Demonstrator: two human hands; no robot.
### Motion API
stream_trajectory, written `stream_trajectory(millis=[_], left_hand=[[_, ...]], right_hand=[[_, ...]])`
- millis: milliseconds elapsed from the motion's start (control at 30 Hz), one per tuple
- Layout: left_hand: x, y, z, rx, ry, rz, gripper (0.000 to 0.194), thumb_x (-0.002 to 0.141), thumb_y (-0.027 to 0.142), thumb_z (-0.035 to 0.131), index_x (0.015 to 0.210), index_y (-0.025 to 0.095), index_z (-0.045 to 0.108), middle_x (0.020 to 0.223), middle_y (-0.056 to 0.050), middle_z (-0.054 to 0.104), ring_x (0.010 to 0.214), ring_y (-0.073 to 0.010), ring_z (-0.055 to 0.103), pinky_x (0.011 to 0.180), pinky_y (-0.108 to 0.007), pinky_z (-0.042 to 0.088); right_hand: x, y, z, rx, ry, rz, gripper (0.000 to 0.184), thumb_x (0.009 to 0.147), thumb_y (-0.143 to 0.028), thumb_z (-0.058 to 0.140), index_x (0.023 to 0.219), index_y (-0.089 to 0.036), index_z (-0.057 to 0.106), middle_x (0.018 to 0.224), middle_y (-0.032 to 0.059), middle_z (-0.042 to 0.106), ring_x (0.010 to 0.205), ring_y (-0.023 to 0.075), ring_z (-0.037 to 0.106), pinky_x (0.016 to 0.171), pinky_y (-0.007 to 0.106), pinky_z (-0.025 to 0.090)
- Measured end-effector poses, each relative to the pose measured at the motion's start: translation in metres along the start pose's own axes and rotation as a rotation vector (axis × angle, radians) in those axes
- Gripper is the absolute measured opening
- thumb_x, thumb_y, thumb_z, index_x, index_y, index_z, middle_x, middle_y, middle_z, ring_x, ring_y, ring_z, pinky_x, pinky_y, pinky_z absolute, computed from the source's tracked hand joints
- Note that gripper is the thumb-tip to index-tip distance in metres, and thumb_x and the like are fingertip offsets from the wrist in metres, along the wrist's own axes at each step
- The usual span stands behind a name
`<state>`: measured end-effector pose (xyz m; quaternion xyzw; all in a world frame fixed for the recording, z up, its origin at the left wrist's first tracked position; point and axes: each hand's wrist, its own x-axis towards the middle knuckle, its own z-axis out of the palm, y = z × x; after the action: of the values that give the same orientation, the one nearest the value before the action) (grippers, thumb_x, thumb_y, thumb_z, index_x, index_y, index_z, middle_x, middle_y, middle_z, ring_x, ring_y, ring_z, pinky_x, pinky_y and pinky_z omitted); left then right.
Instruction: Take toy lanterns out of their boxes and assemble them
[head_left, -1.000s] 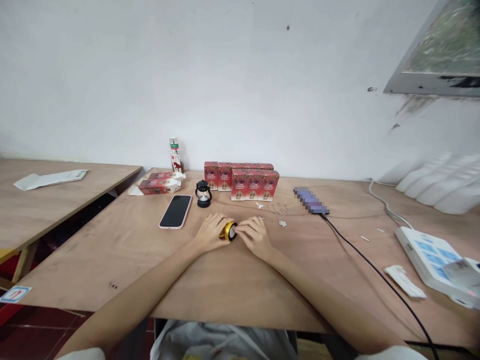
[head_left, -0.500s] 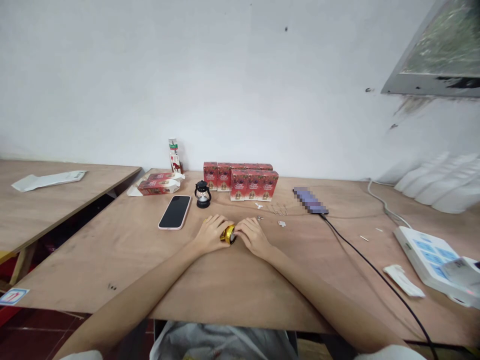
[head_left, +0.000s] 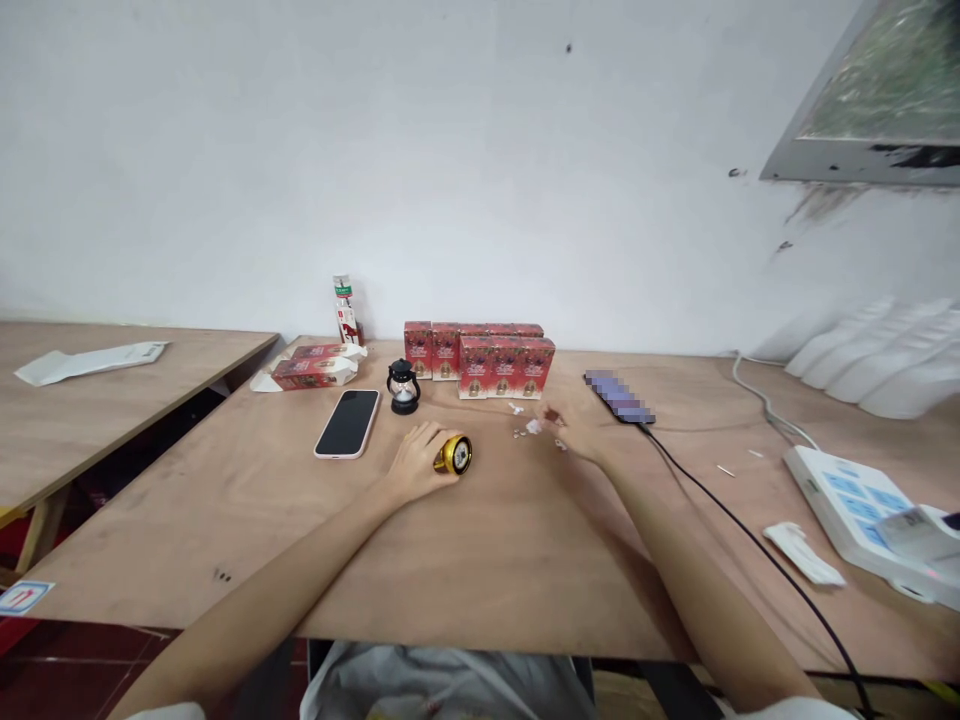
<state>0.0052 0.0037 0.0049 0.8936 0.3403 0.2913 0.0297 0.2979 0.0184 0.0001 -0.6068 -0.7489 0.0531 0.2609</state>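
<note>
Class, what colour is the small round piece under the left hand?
Gold, held by the left hand; the head view shows it.

Open board near the table edge, clutter toward the wall

Taking the gold lamp part (head_left: pixel 453 455) as landmark: the wooden table (head_left: pixel 465 570) lies bare on its near side, between the two forearms and out to the near edge. Just left of it the left hand (head_left: pixel 420 462) closes that side, with a phone (head_left: pixel 348 423) lying flat beyond. Behind it stand a small black lantern (head_left: pixel 403 386) and a row of red boxes (head_left: pixel 487 358), blocking the way to the wall. To its right the right hand (head_left: pixel 577 438) sits among small scattered bits (head_left: pixel 529 428); farther right a black cable (head_left: pixel 750 540) crosses the board diagonally.
</note>
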Motion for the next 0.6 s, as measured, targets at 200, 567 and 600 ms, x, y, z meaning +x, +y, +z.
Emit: stream_trajectory(millis=[200, 567, 600], left_hand=[[0.000, 0.000, 0.001, -0.013, 0.015, 0.002, 0.043, 0.064, 0.021, 0.066, 0.106, 0.021, 0.054, 0.100, -0.006, 0.060, 0.093, -0.0233, 0.056, 0.080, -0.034, 0.042], [-0.001, 0.001, -0.001, -0.055, -0.001, 0.031, 0.043, 0.066, 0.023, 0.065, 0.108, 0.021, 0.054, 0.102, -0.006, 0.060, 0.095, -0.0229, 0.055, 0.082, -0.034, 0.042], [-0.001, 0.000, 0.000, -0.056, -0.003, 0.039, 0.043, 0.067, 0.024, 0.065, 0.109, 0.021, 0.054, 0.102, -0.006, 0.060, 0.094, -0.0228, 0.055, 0.082, -0.034, 0.042]], right_hand=[[0.000, 0.031, -0.018, -0.124, 0.018, 0.101, 0.011, 0.064, -0.009, 0.054, 0.060, -0.017, 0.060, 0.061, 0.0033, 0.060, 0.065, 0.0190, 0.054, 0.064, 0.028, 0.035], [-0.029, -0.089, 0.046, 0.143, 0.448, -0.503, 0.019, 0.087, -0.031, 0.051, 0.076, -0.022, 0.064, 0.076, 0.0034, 0.060, 0.074, 0.0161, 0.053, 0.071, 0.032, 0.037], [-0.031, -0.095, 0.050, 0.143, 0.451, -0.534, 0.018, 0.087, -0.030, 0.051, 0.077, -0.022, 0.064, 0.076, 0.0033, 0.060, 0.072, 0.0156, 0.052, 0.069, 0.031, 0.037]])
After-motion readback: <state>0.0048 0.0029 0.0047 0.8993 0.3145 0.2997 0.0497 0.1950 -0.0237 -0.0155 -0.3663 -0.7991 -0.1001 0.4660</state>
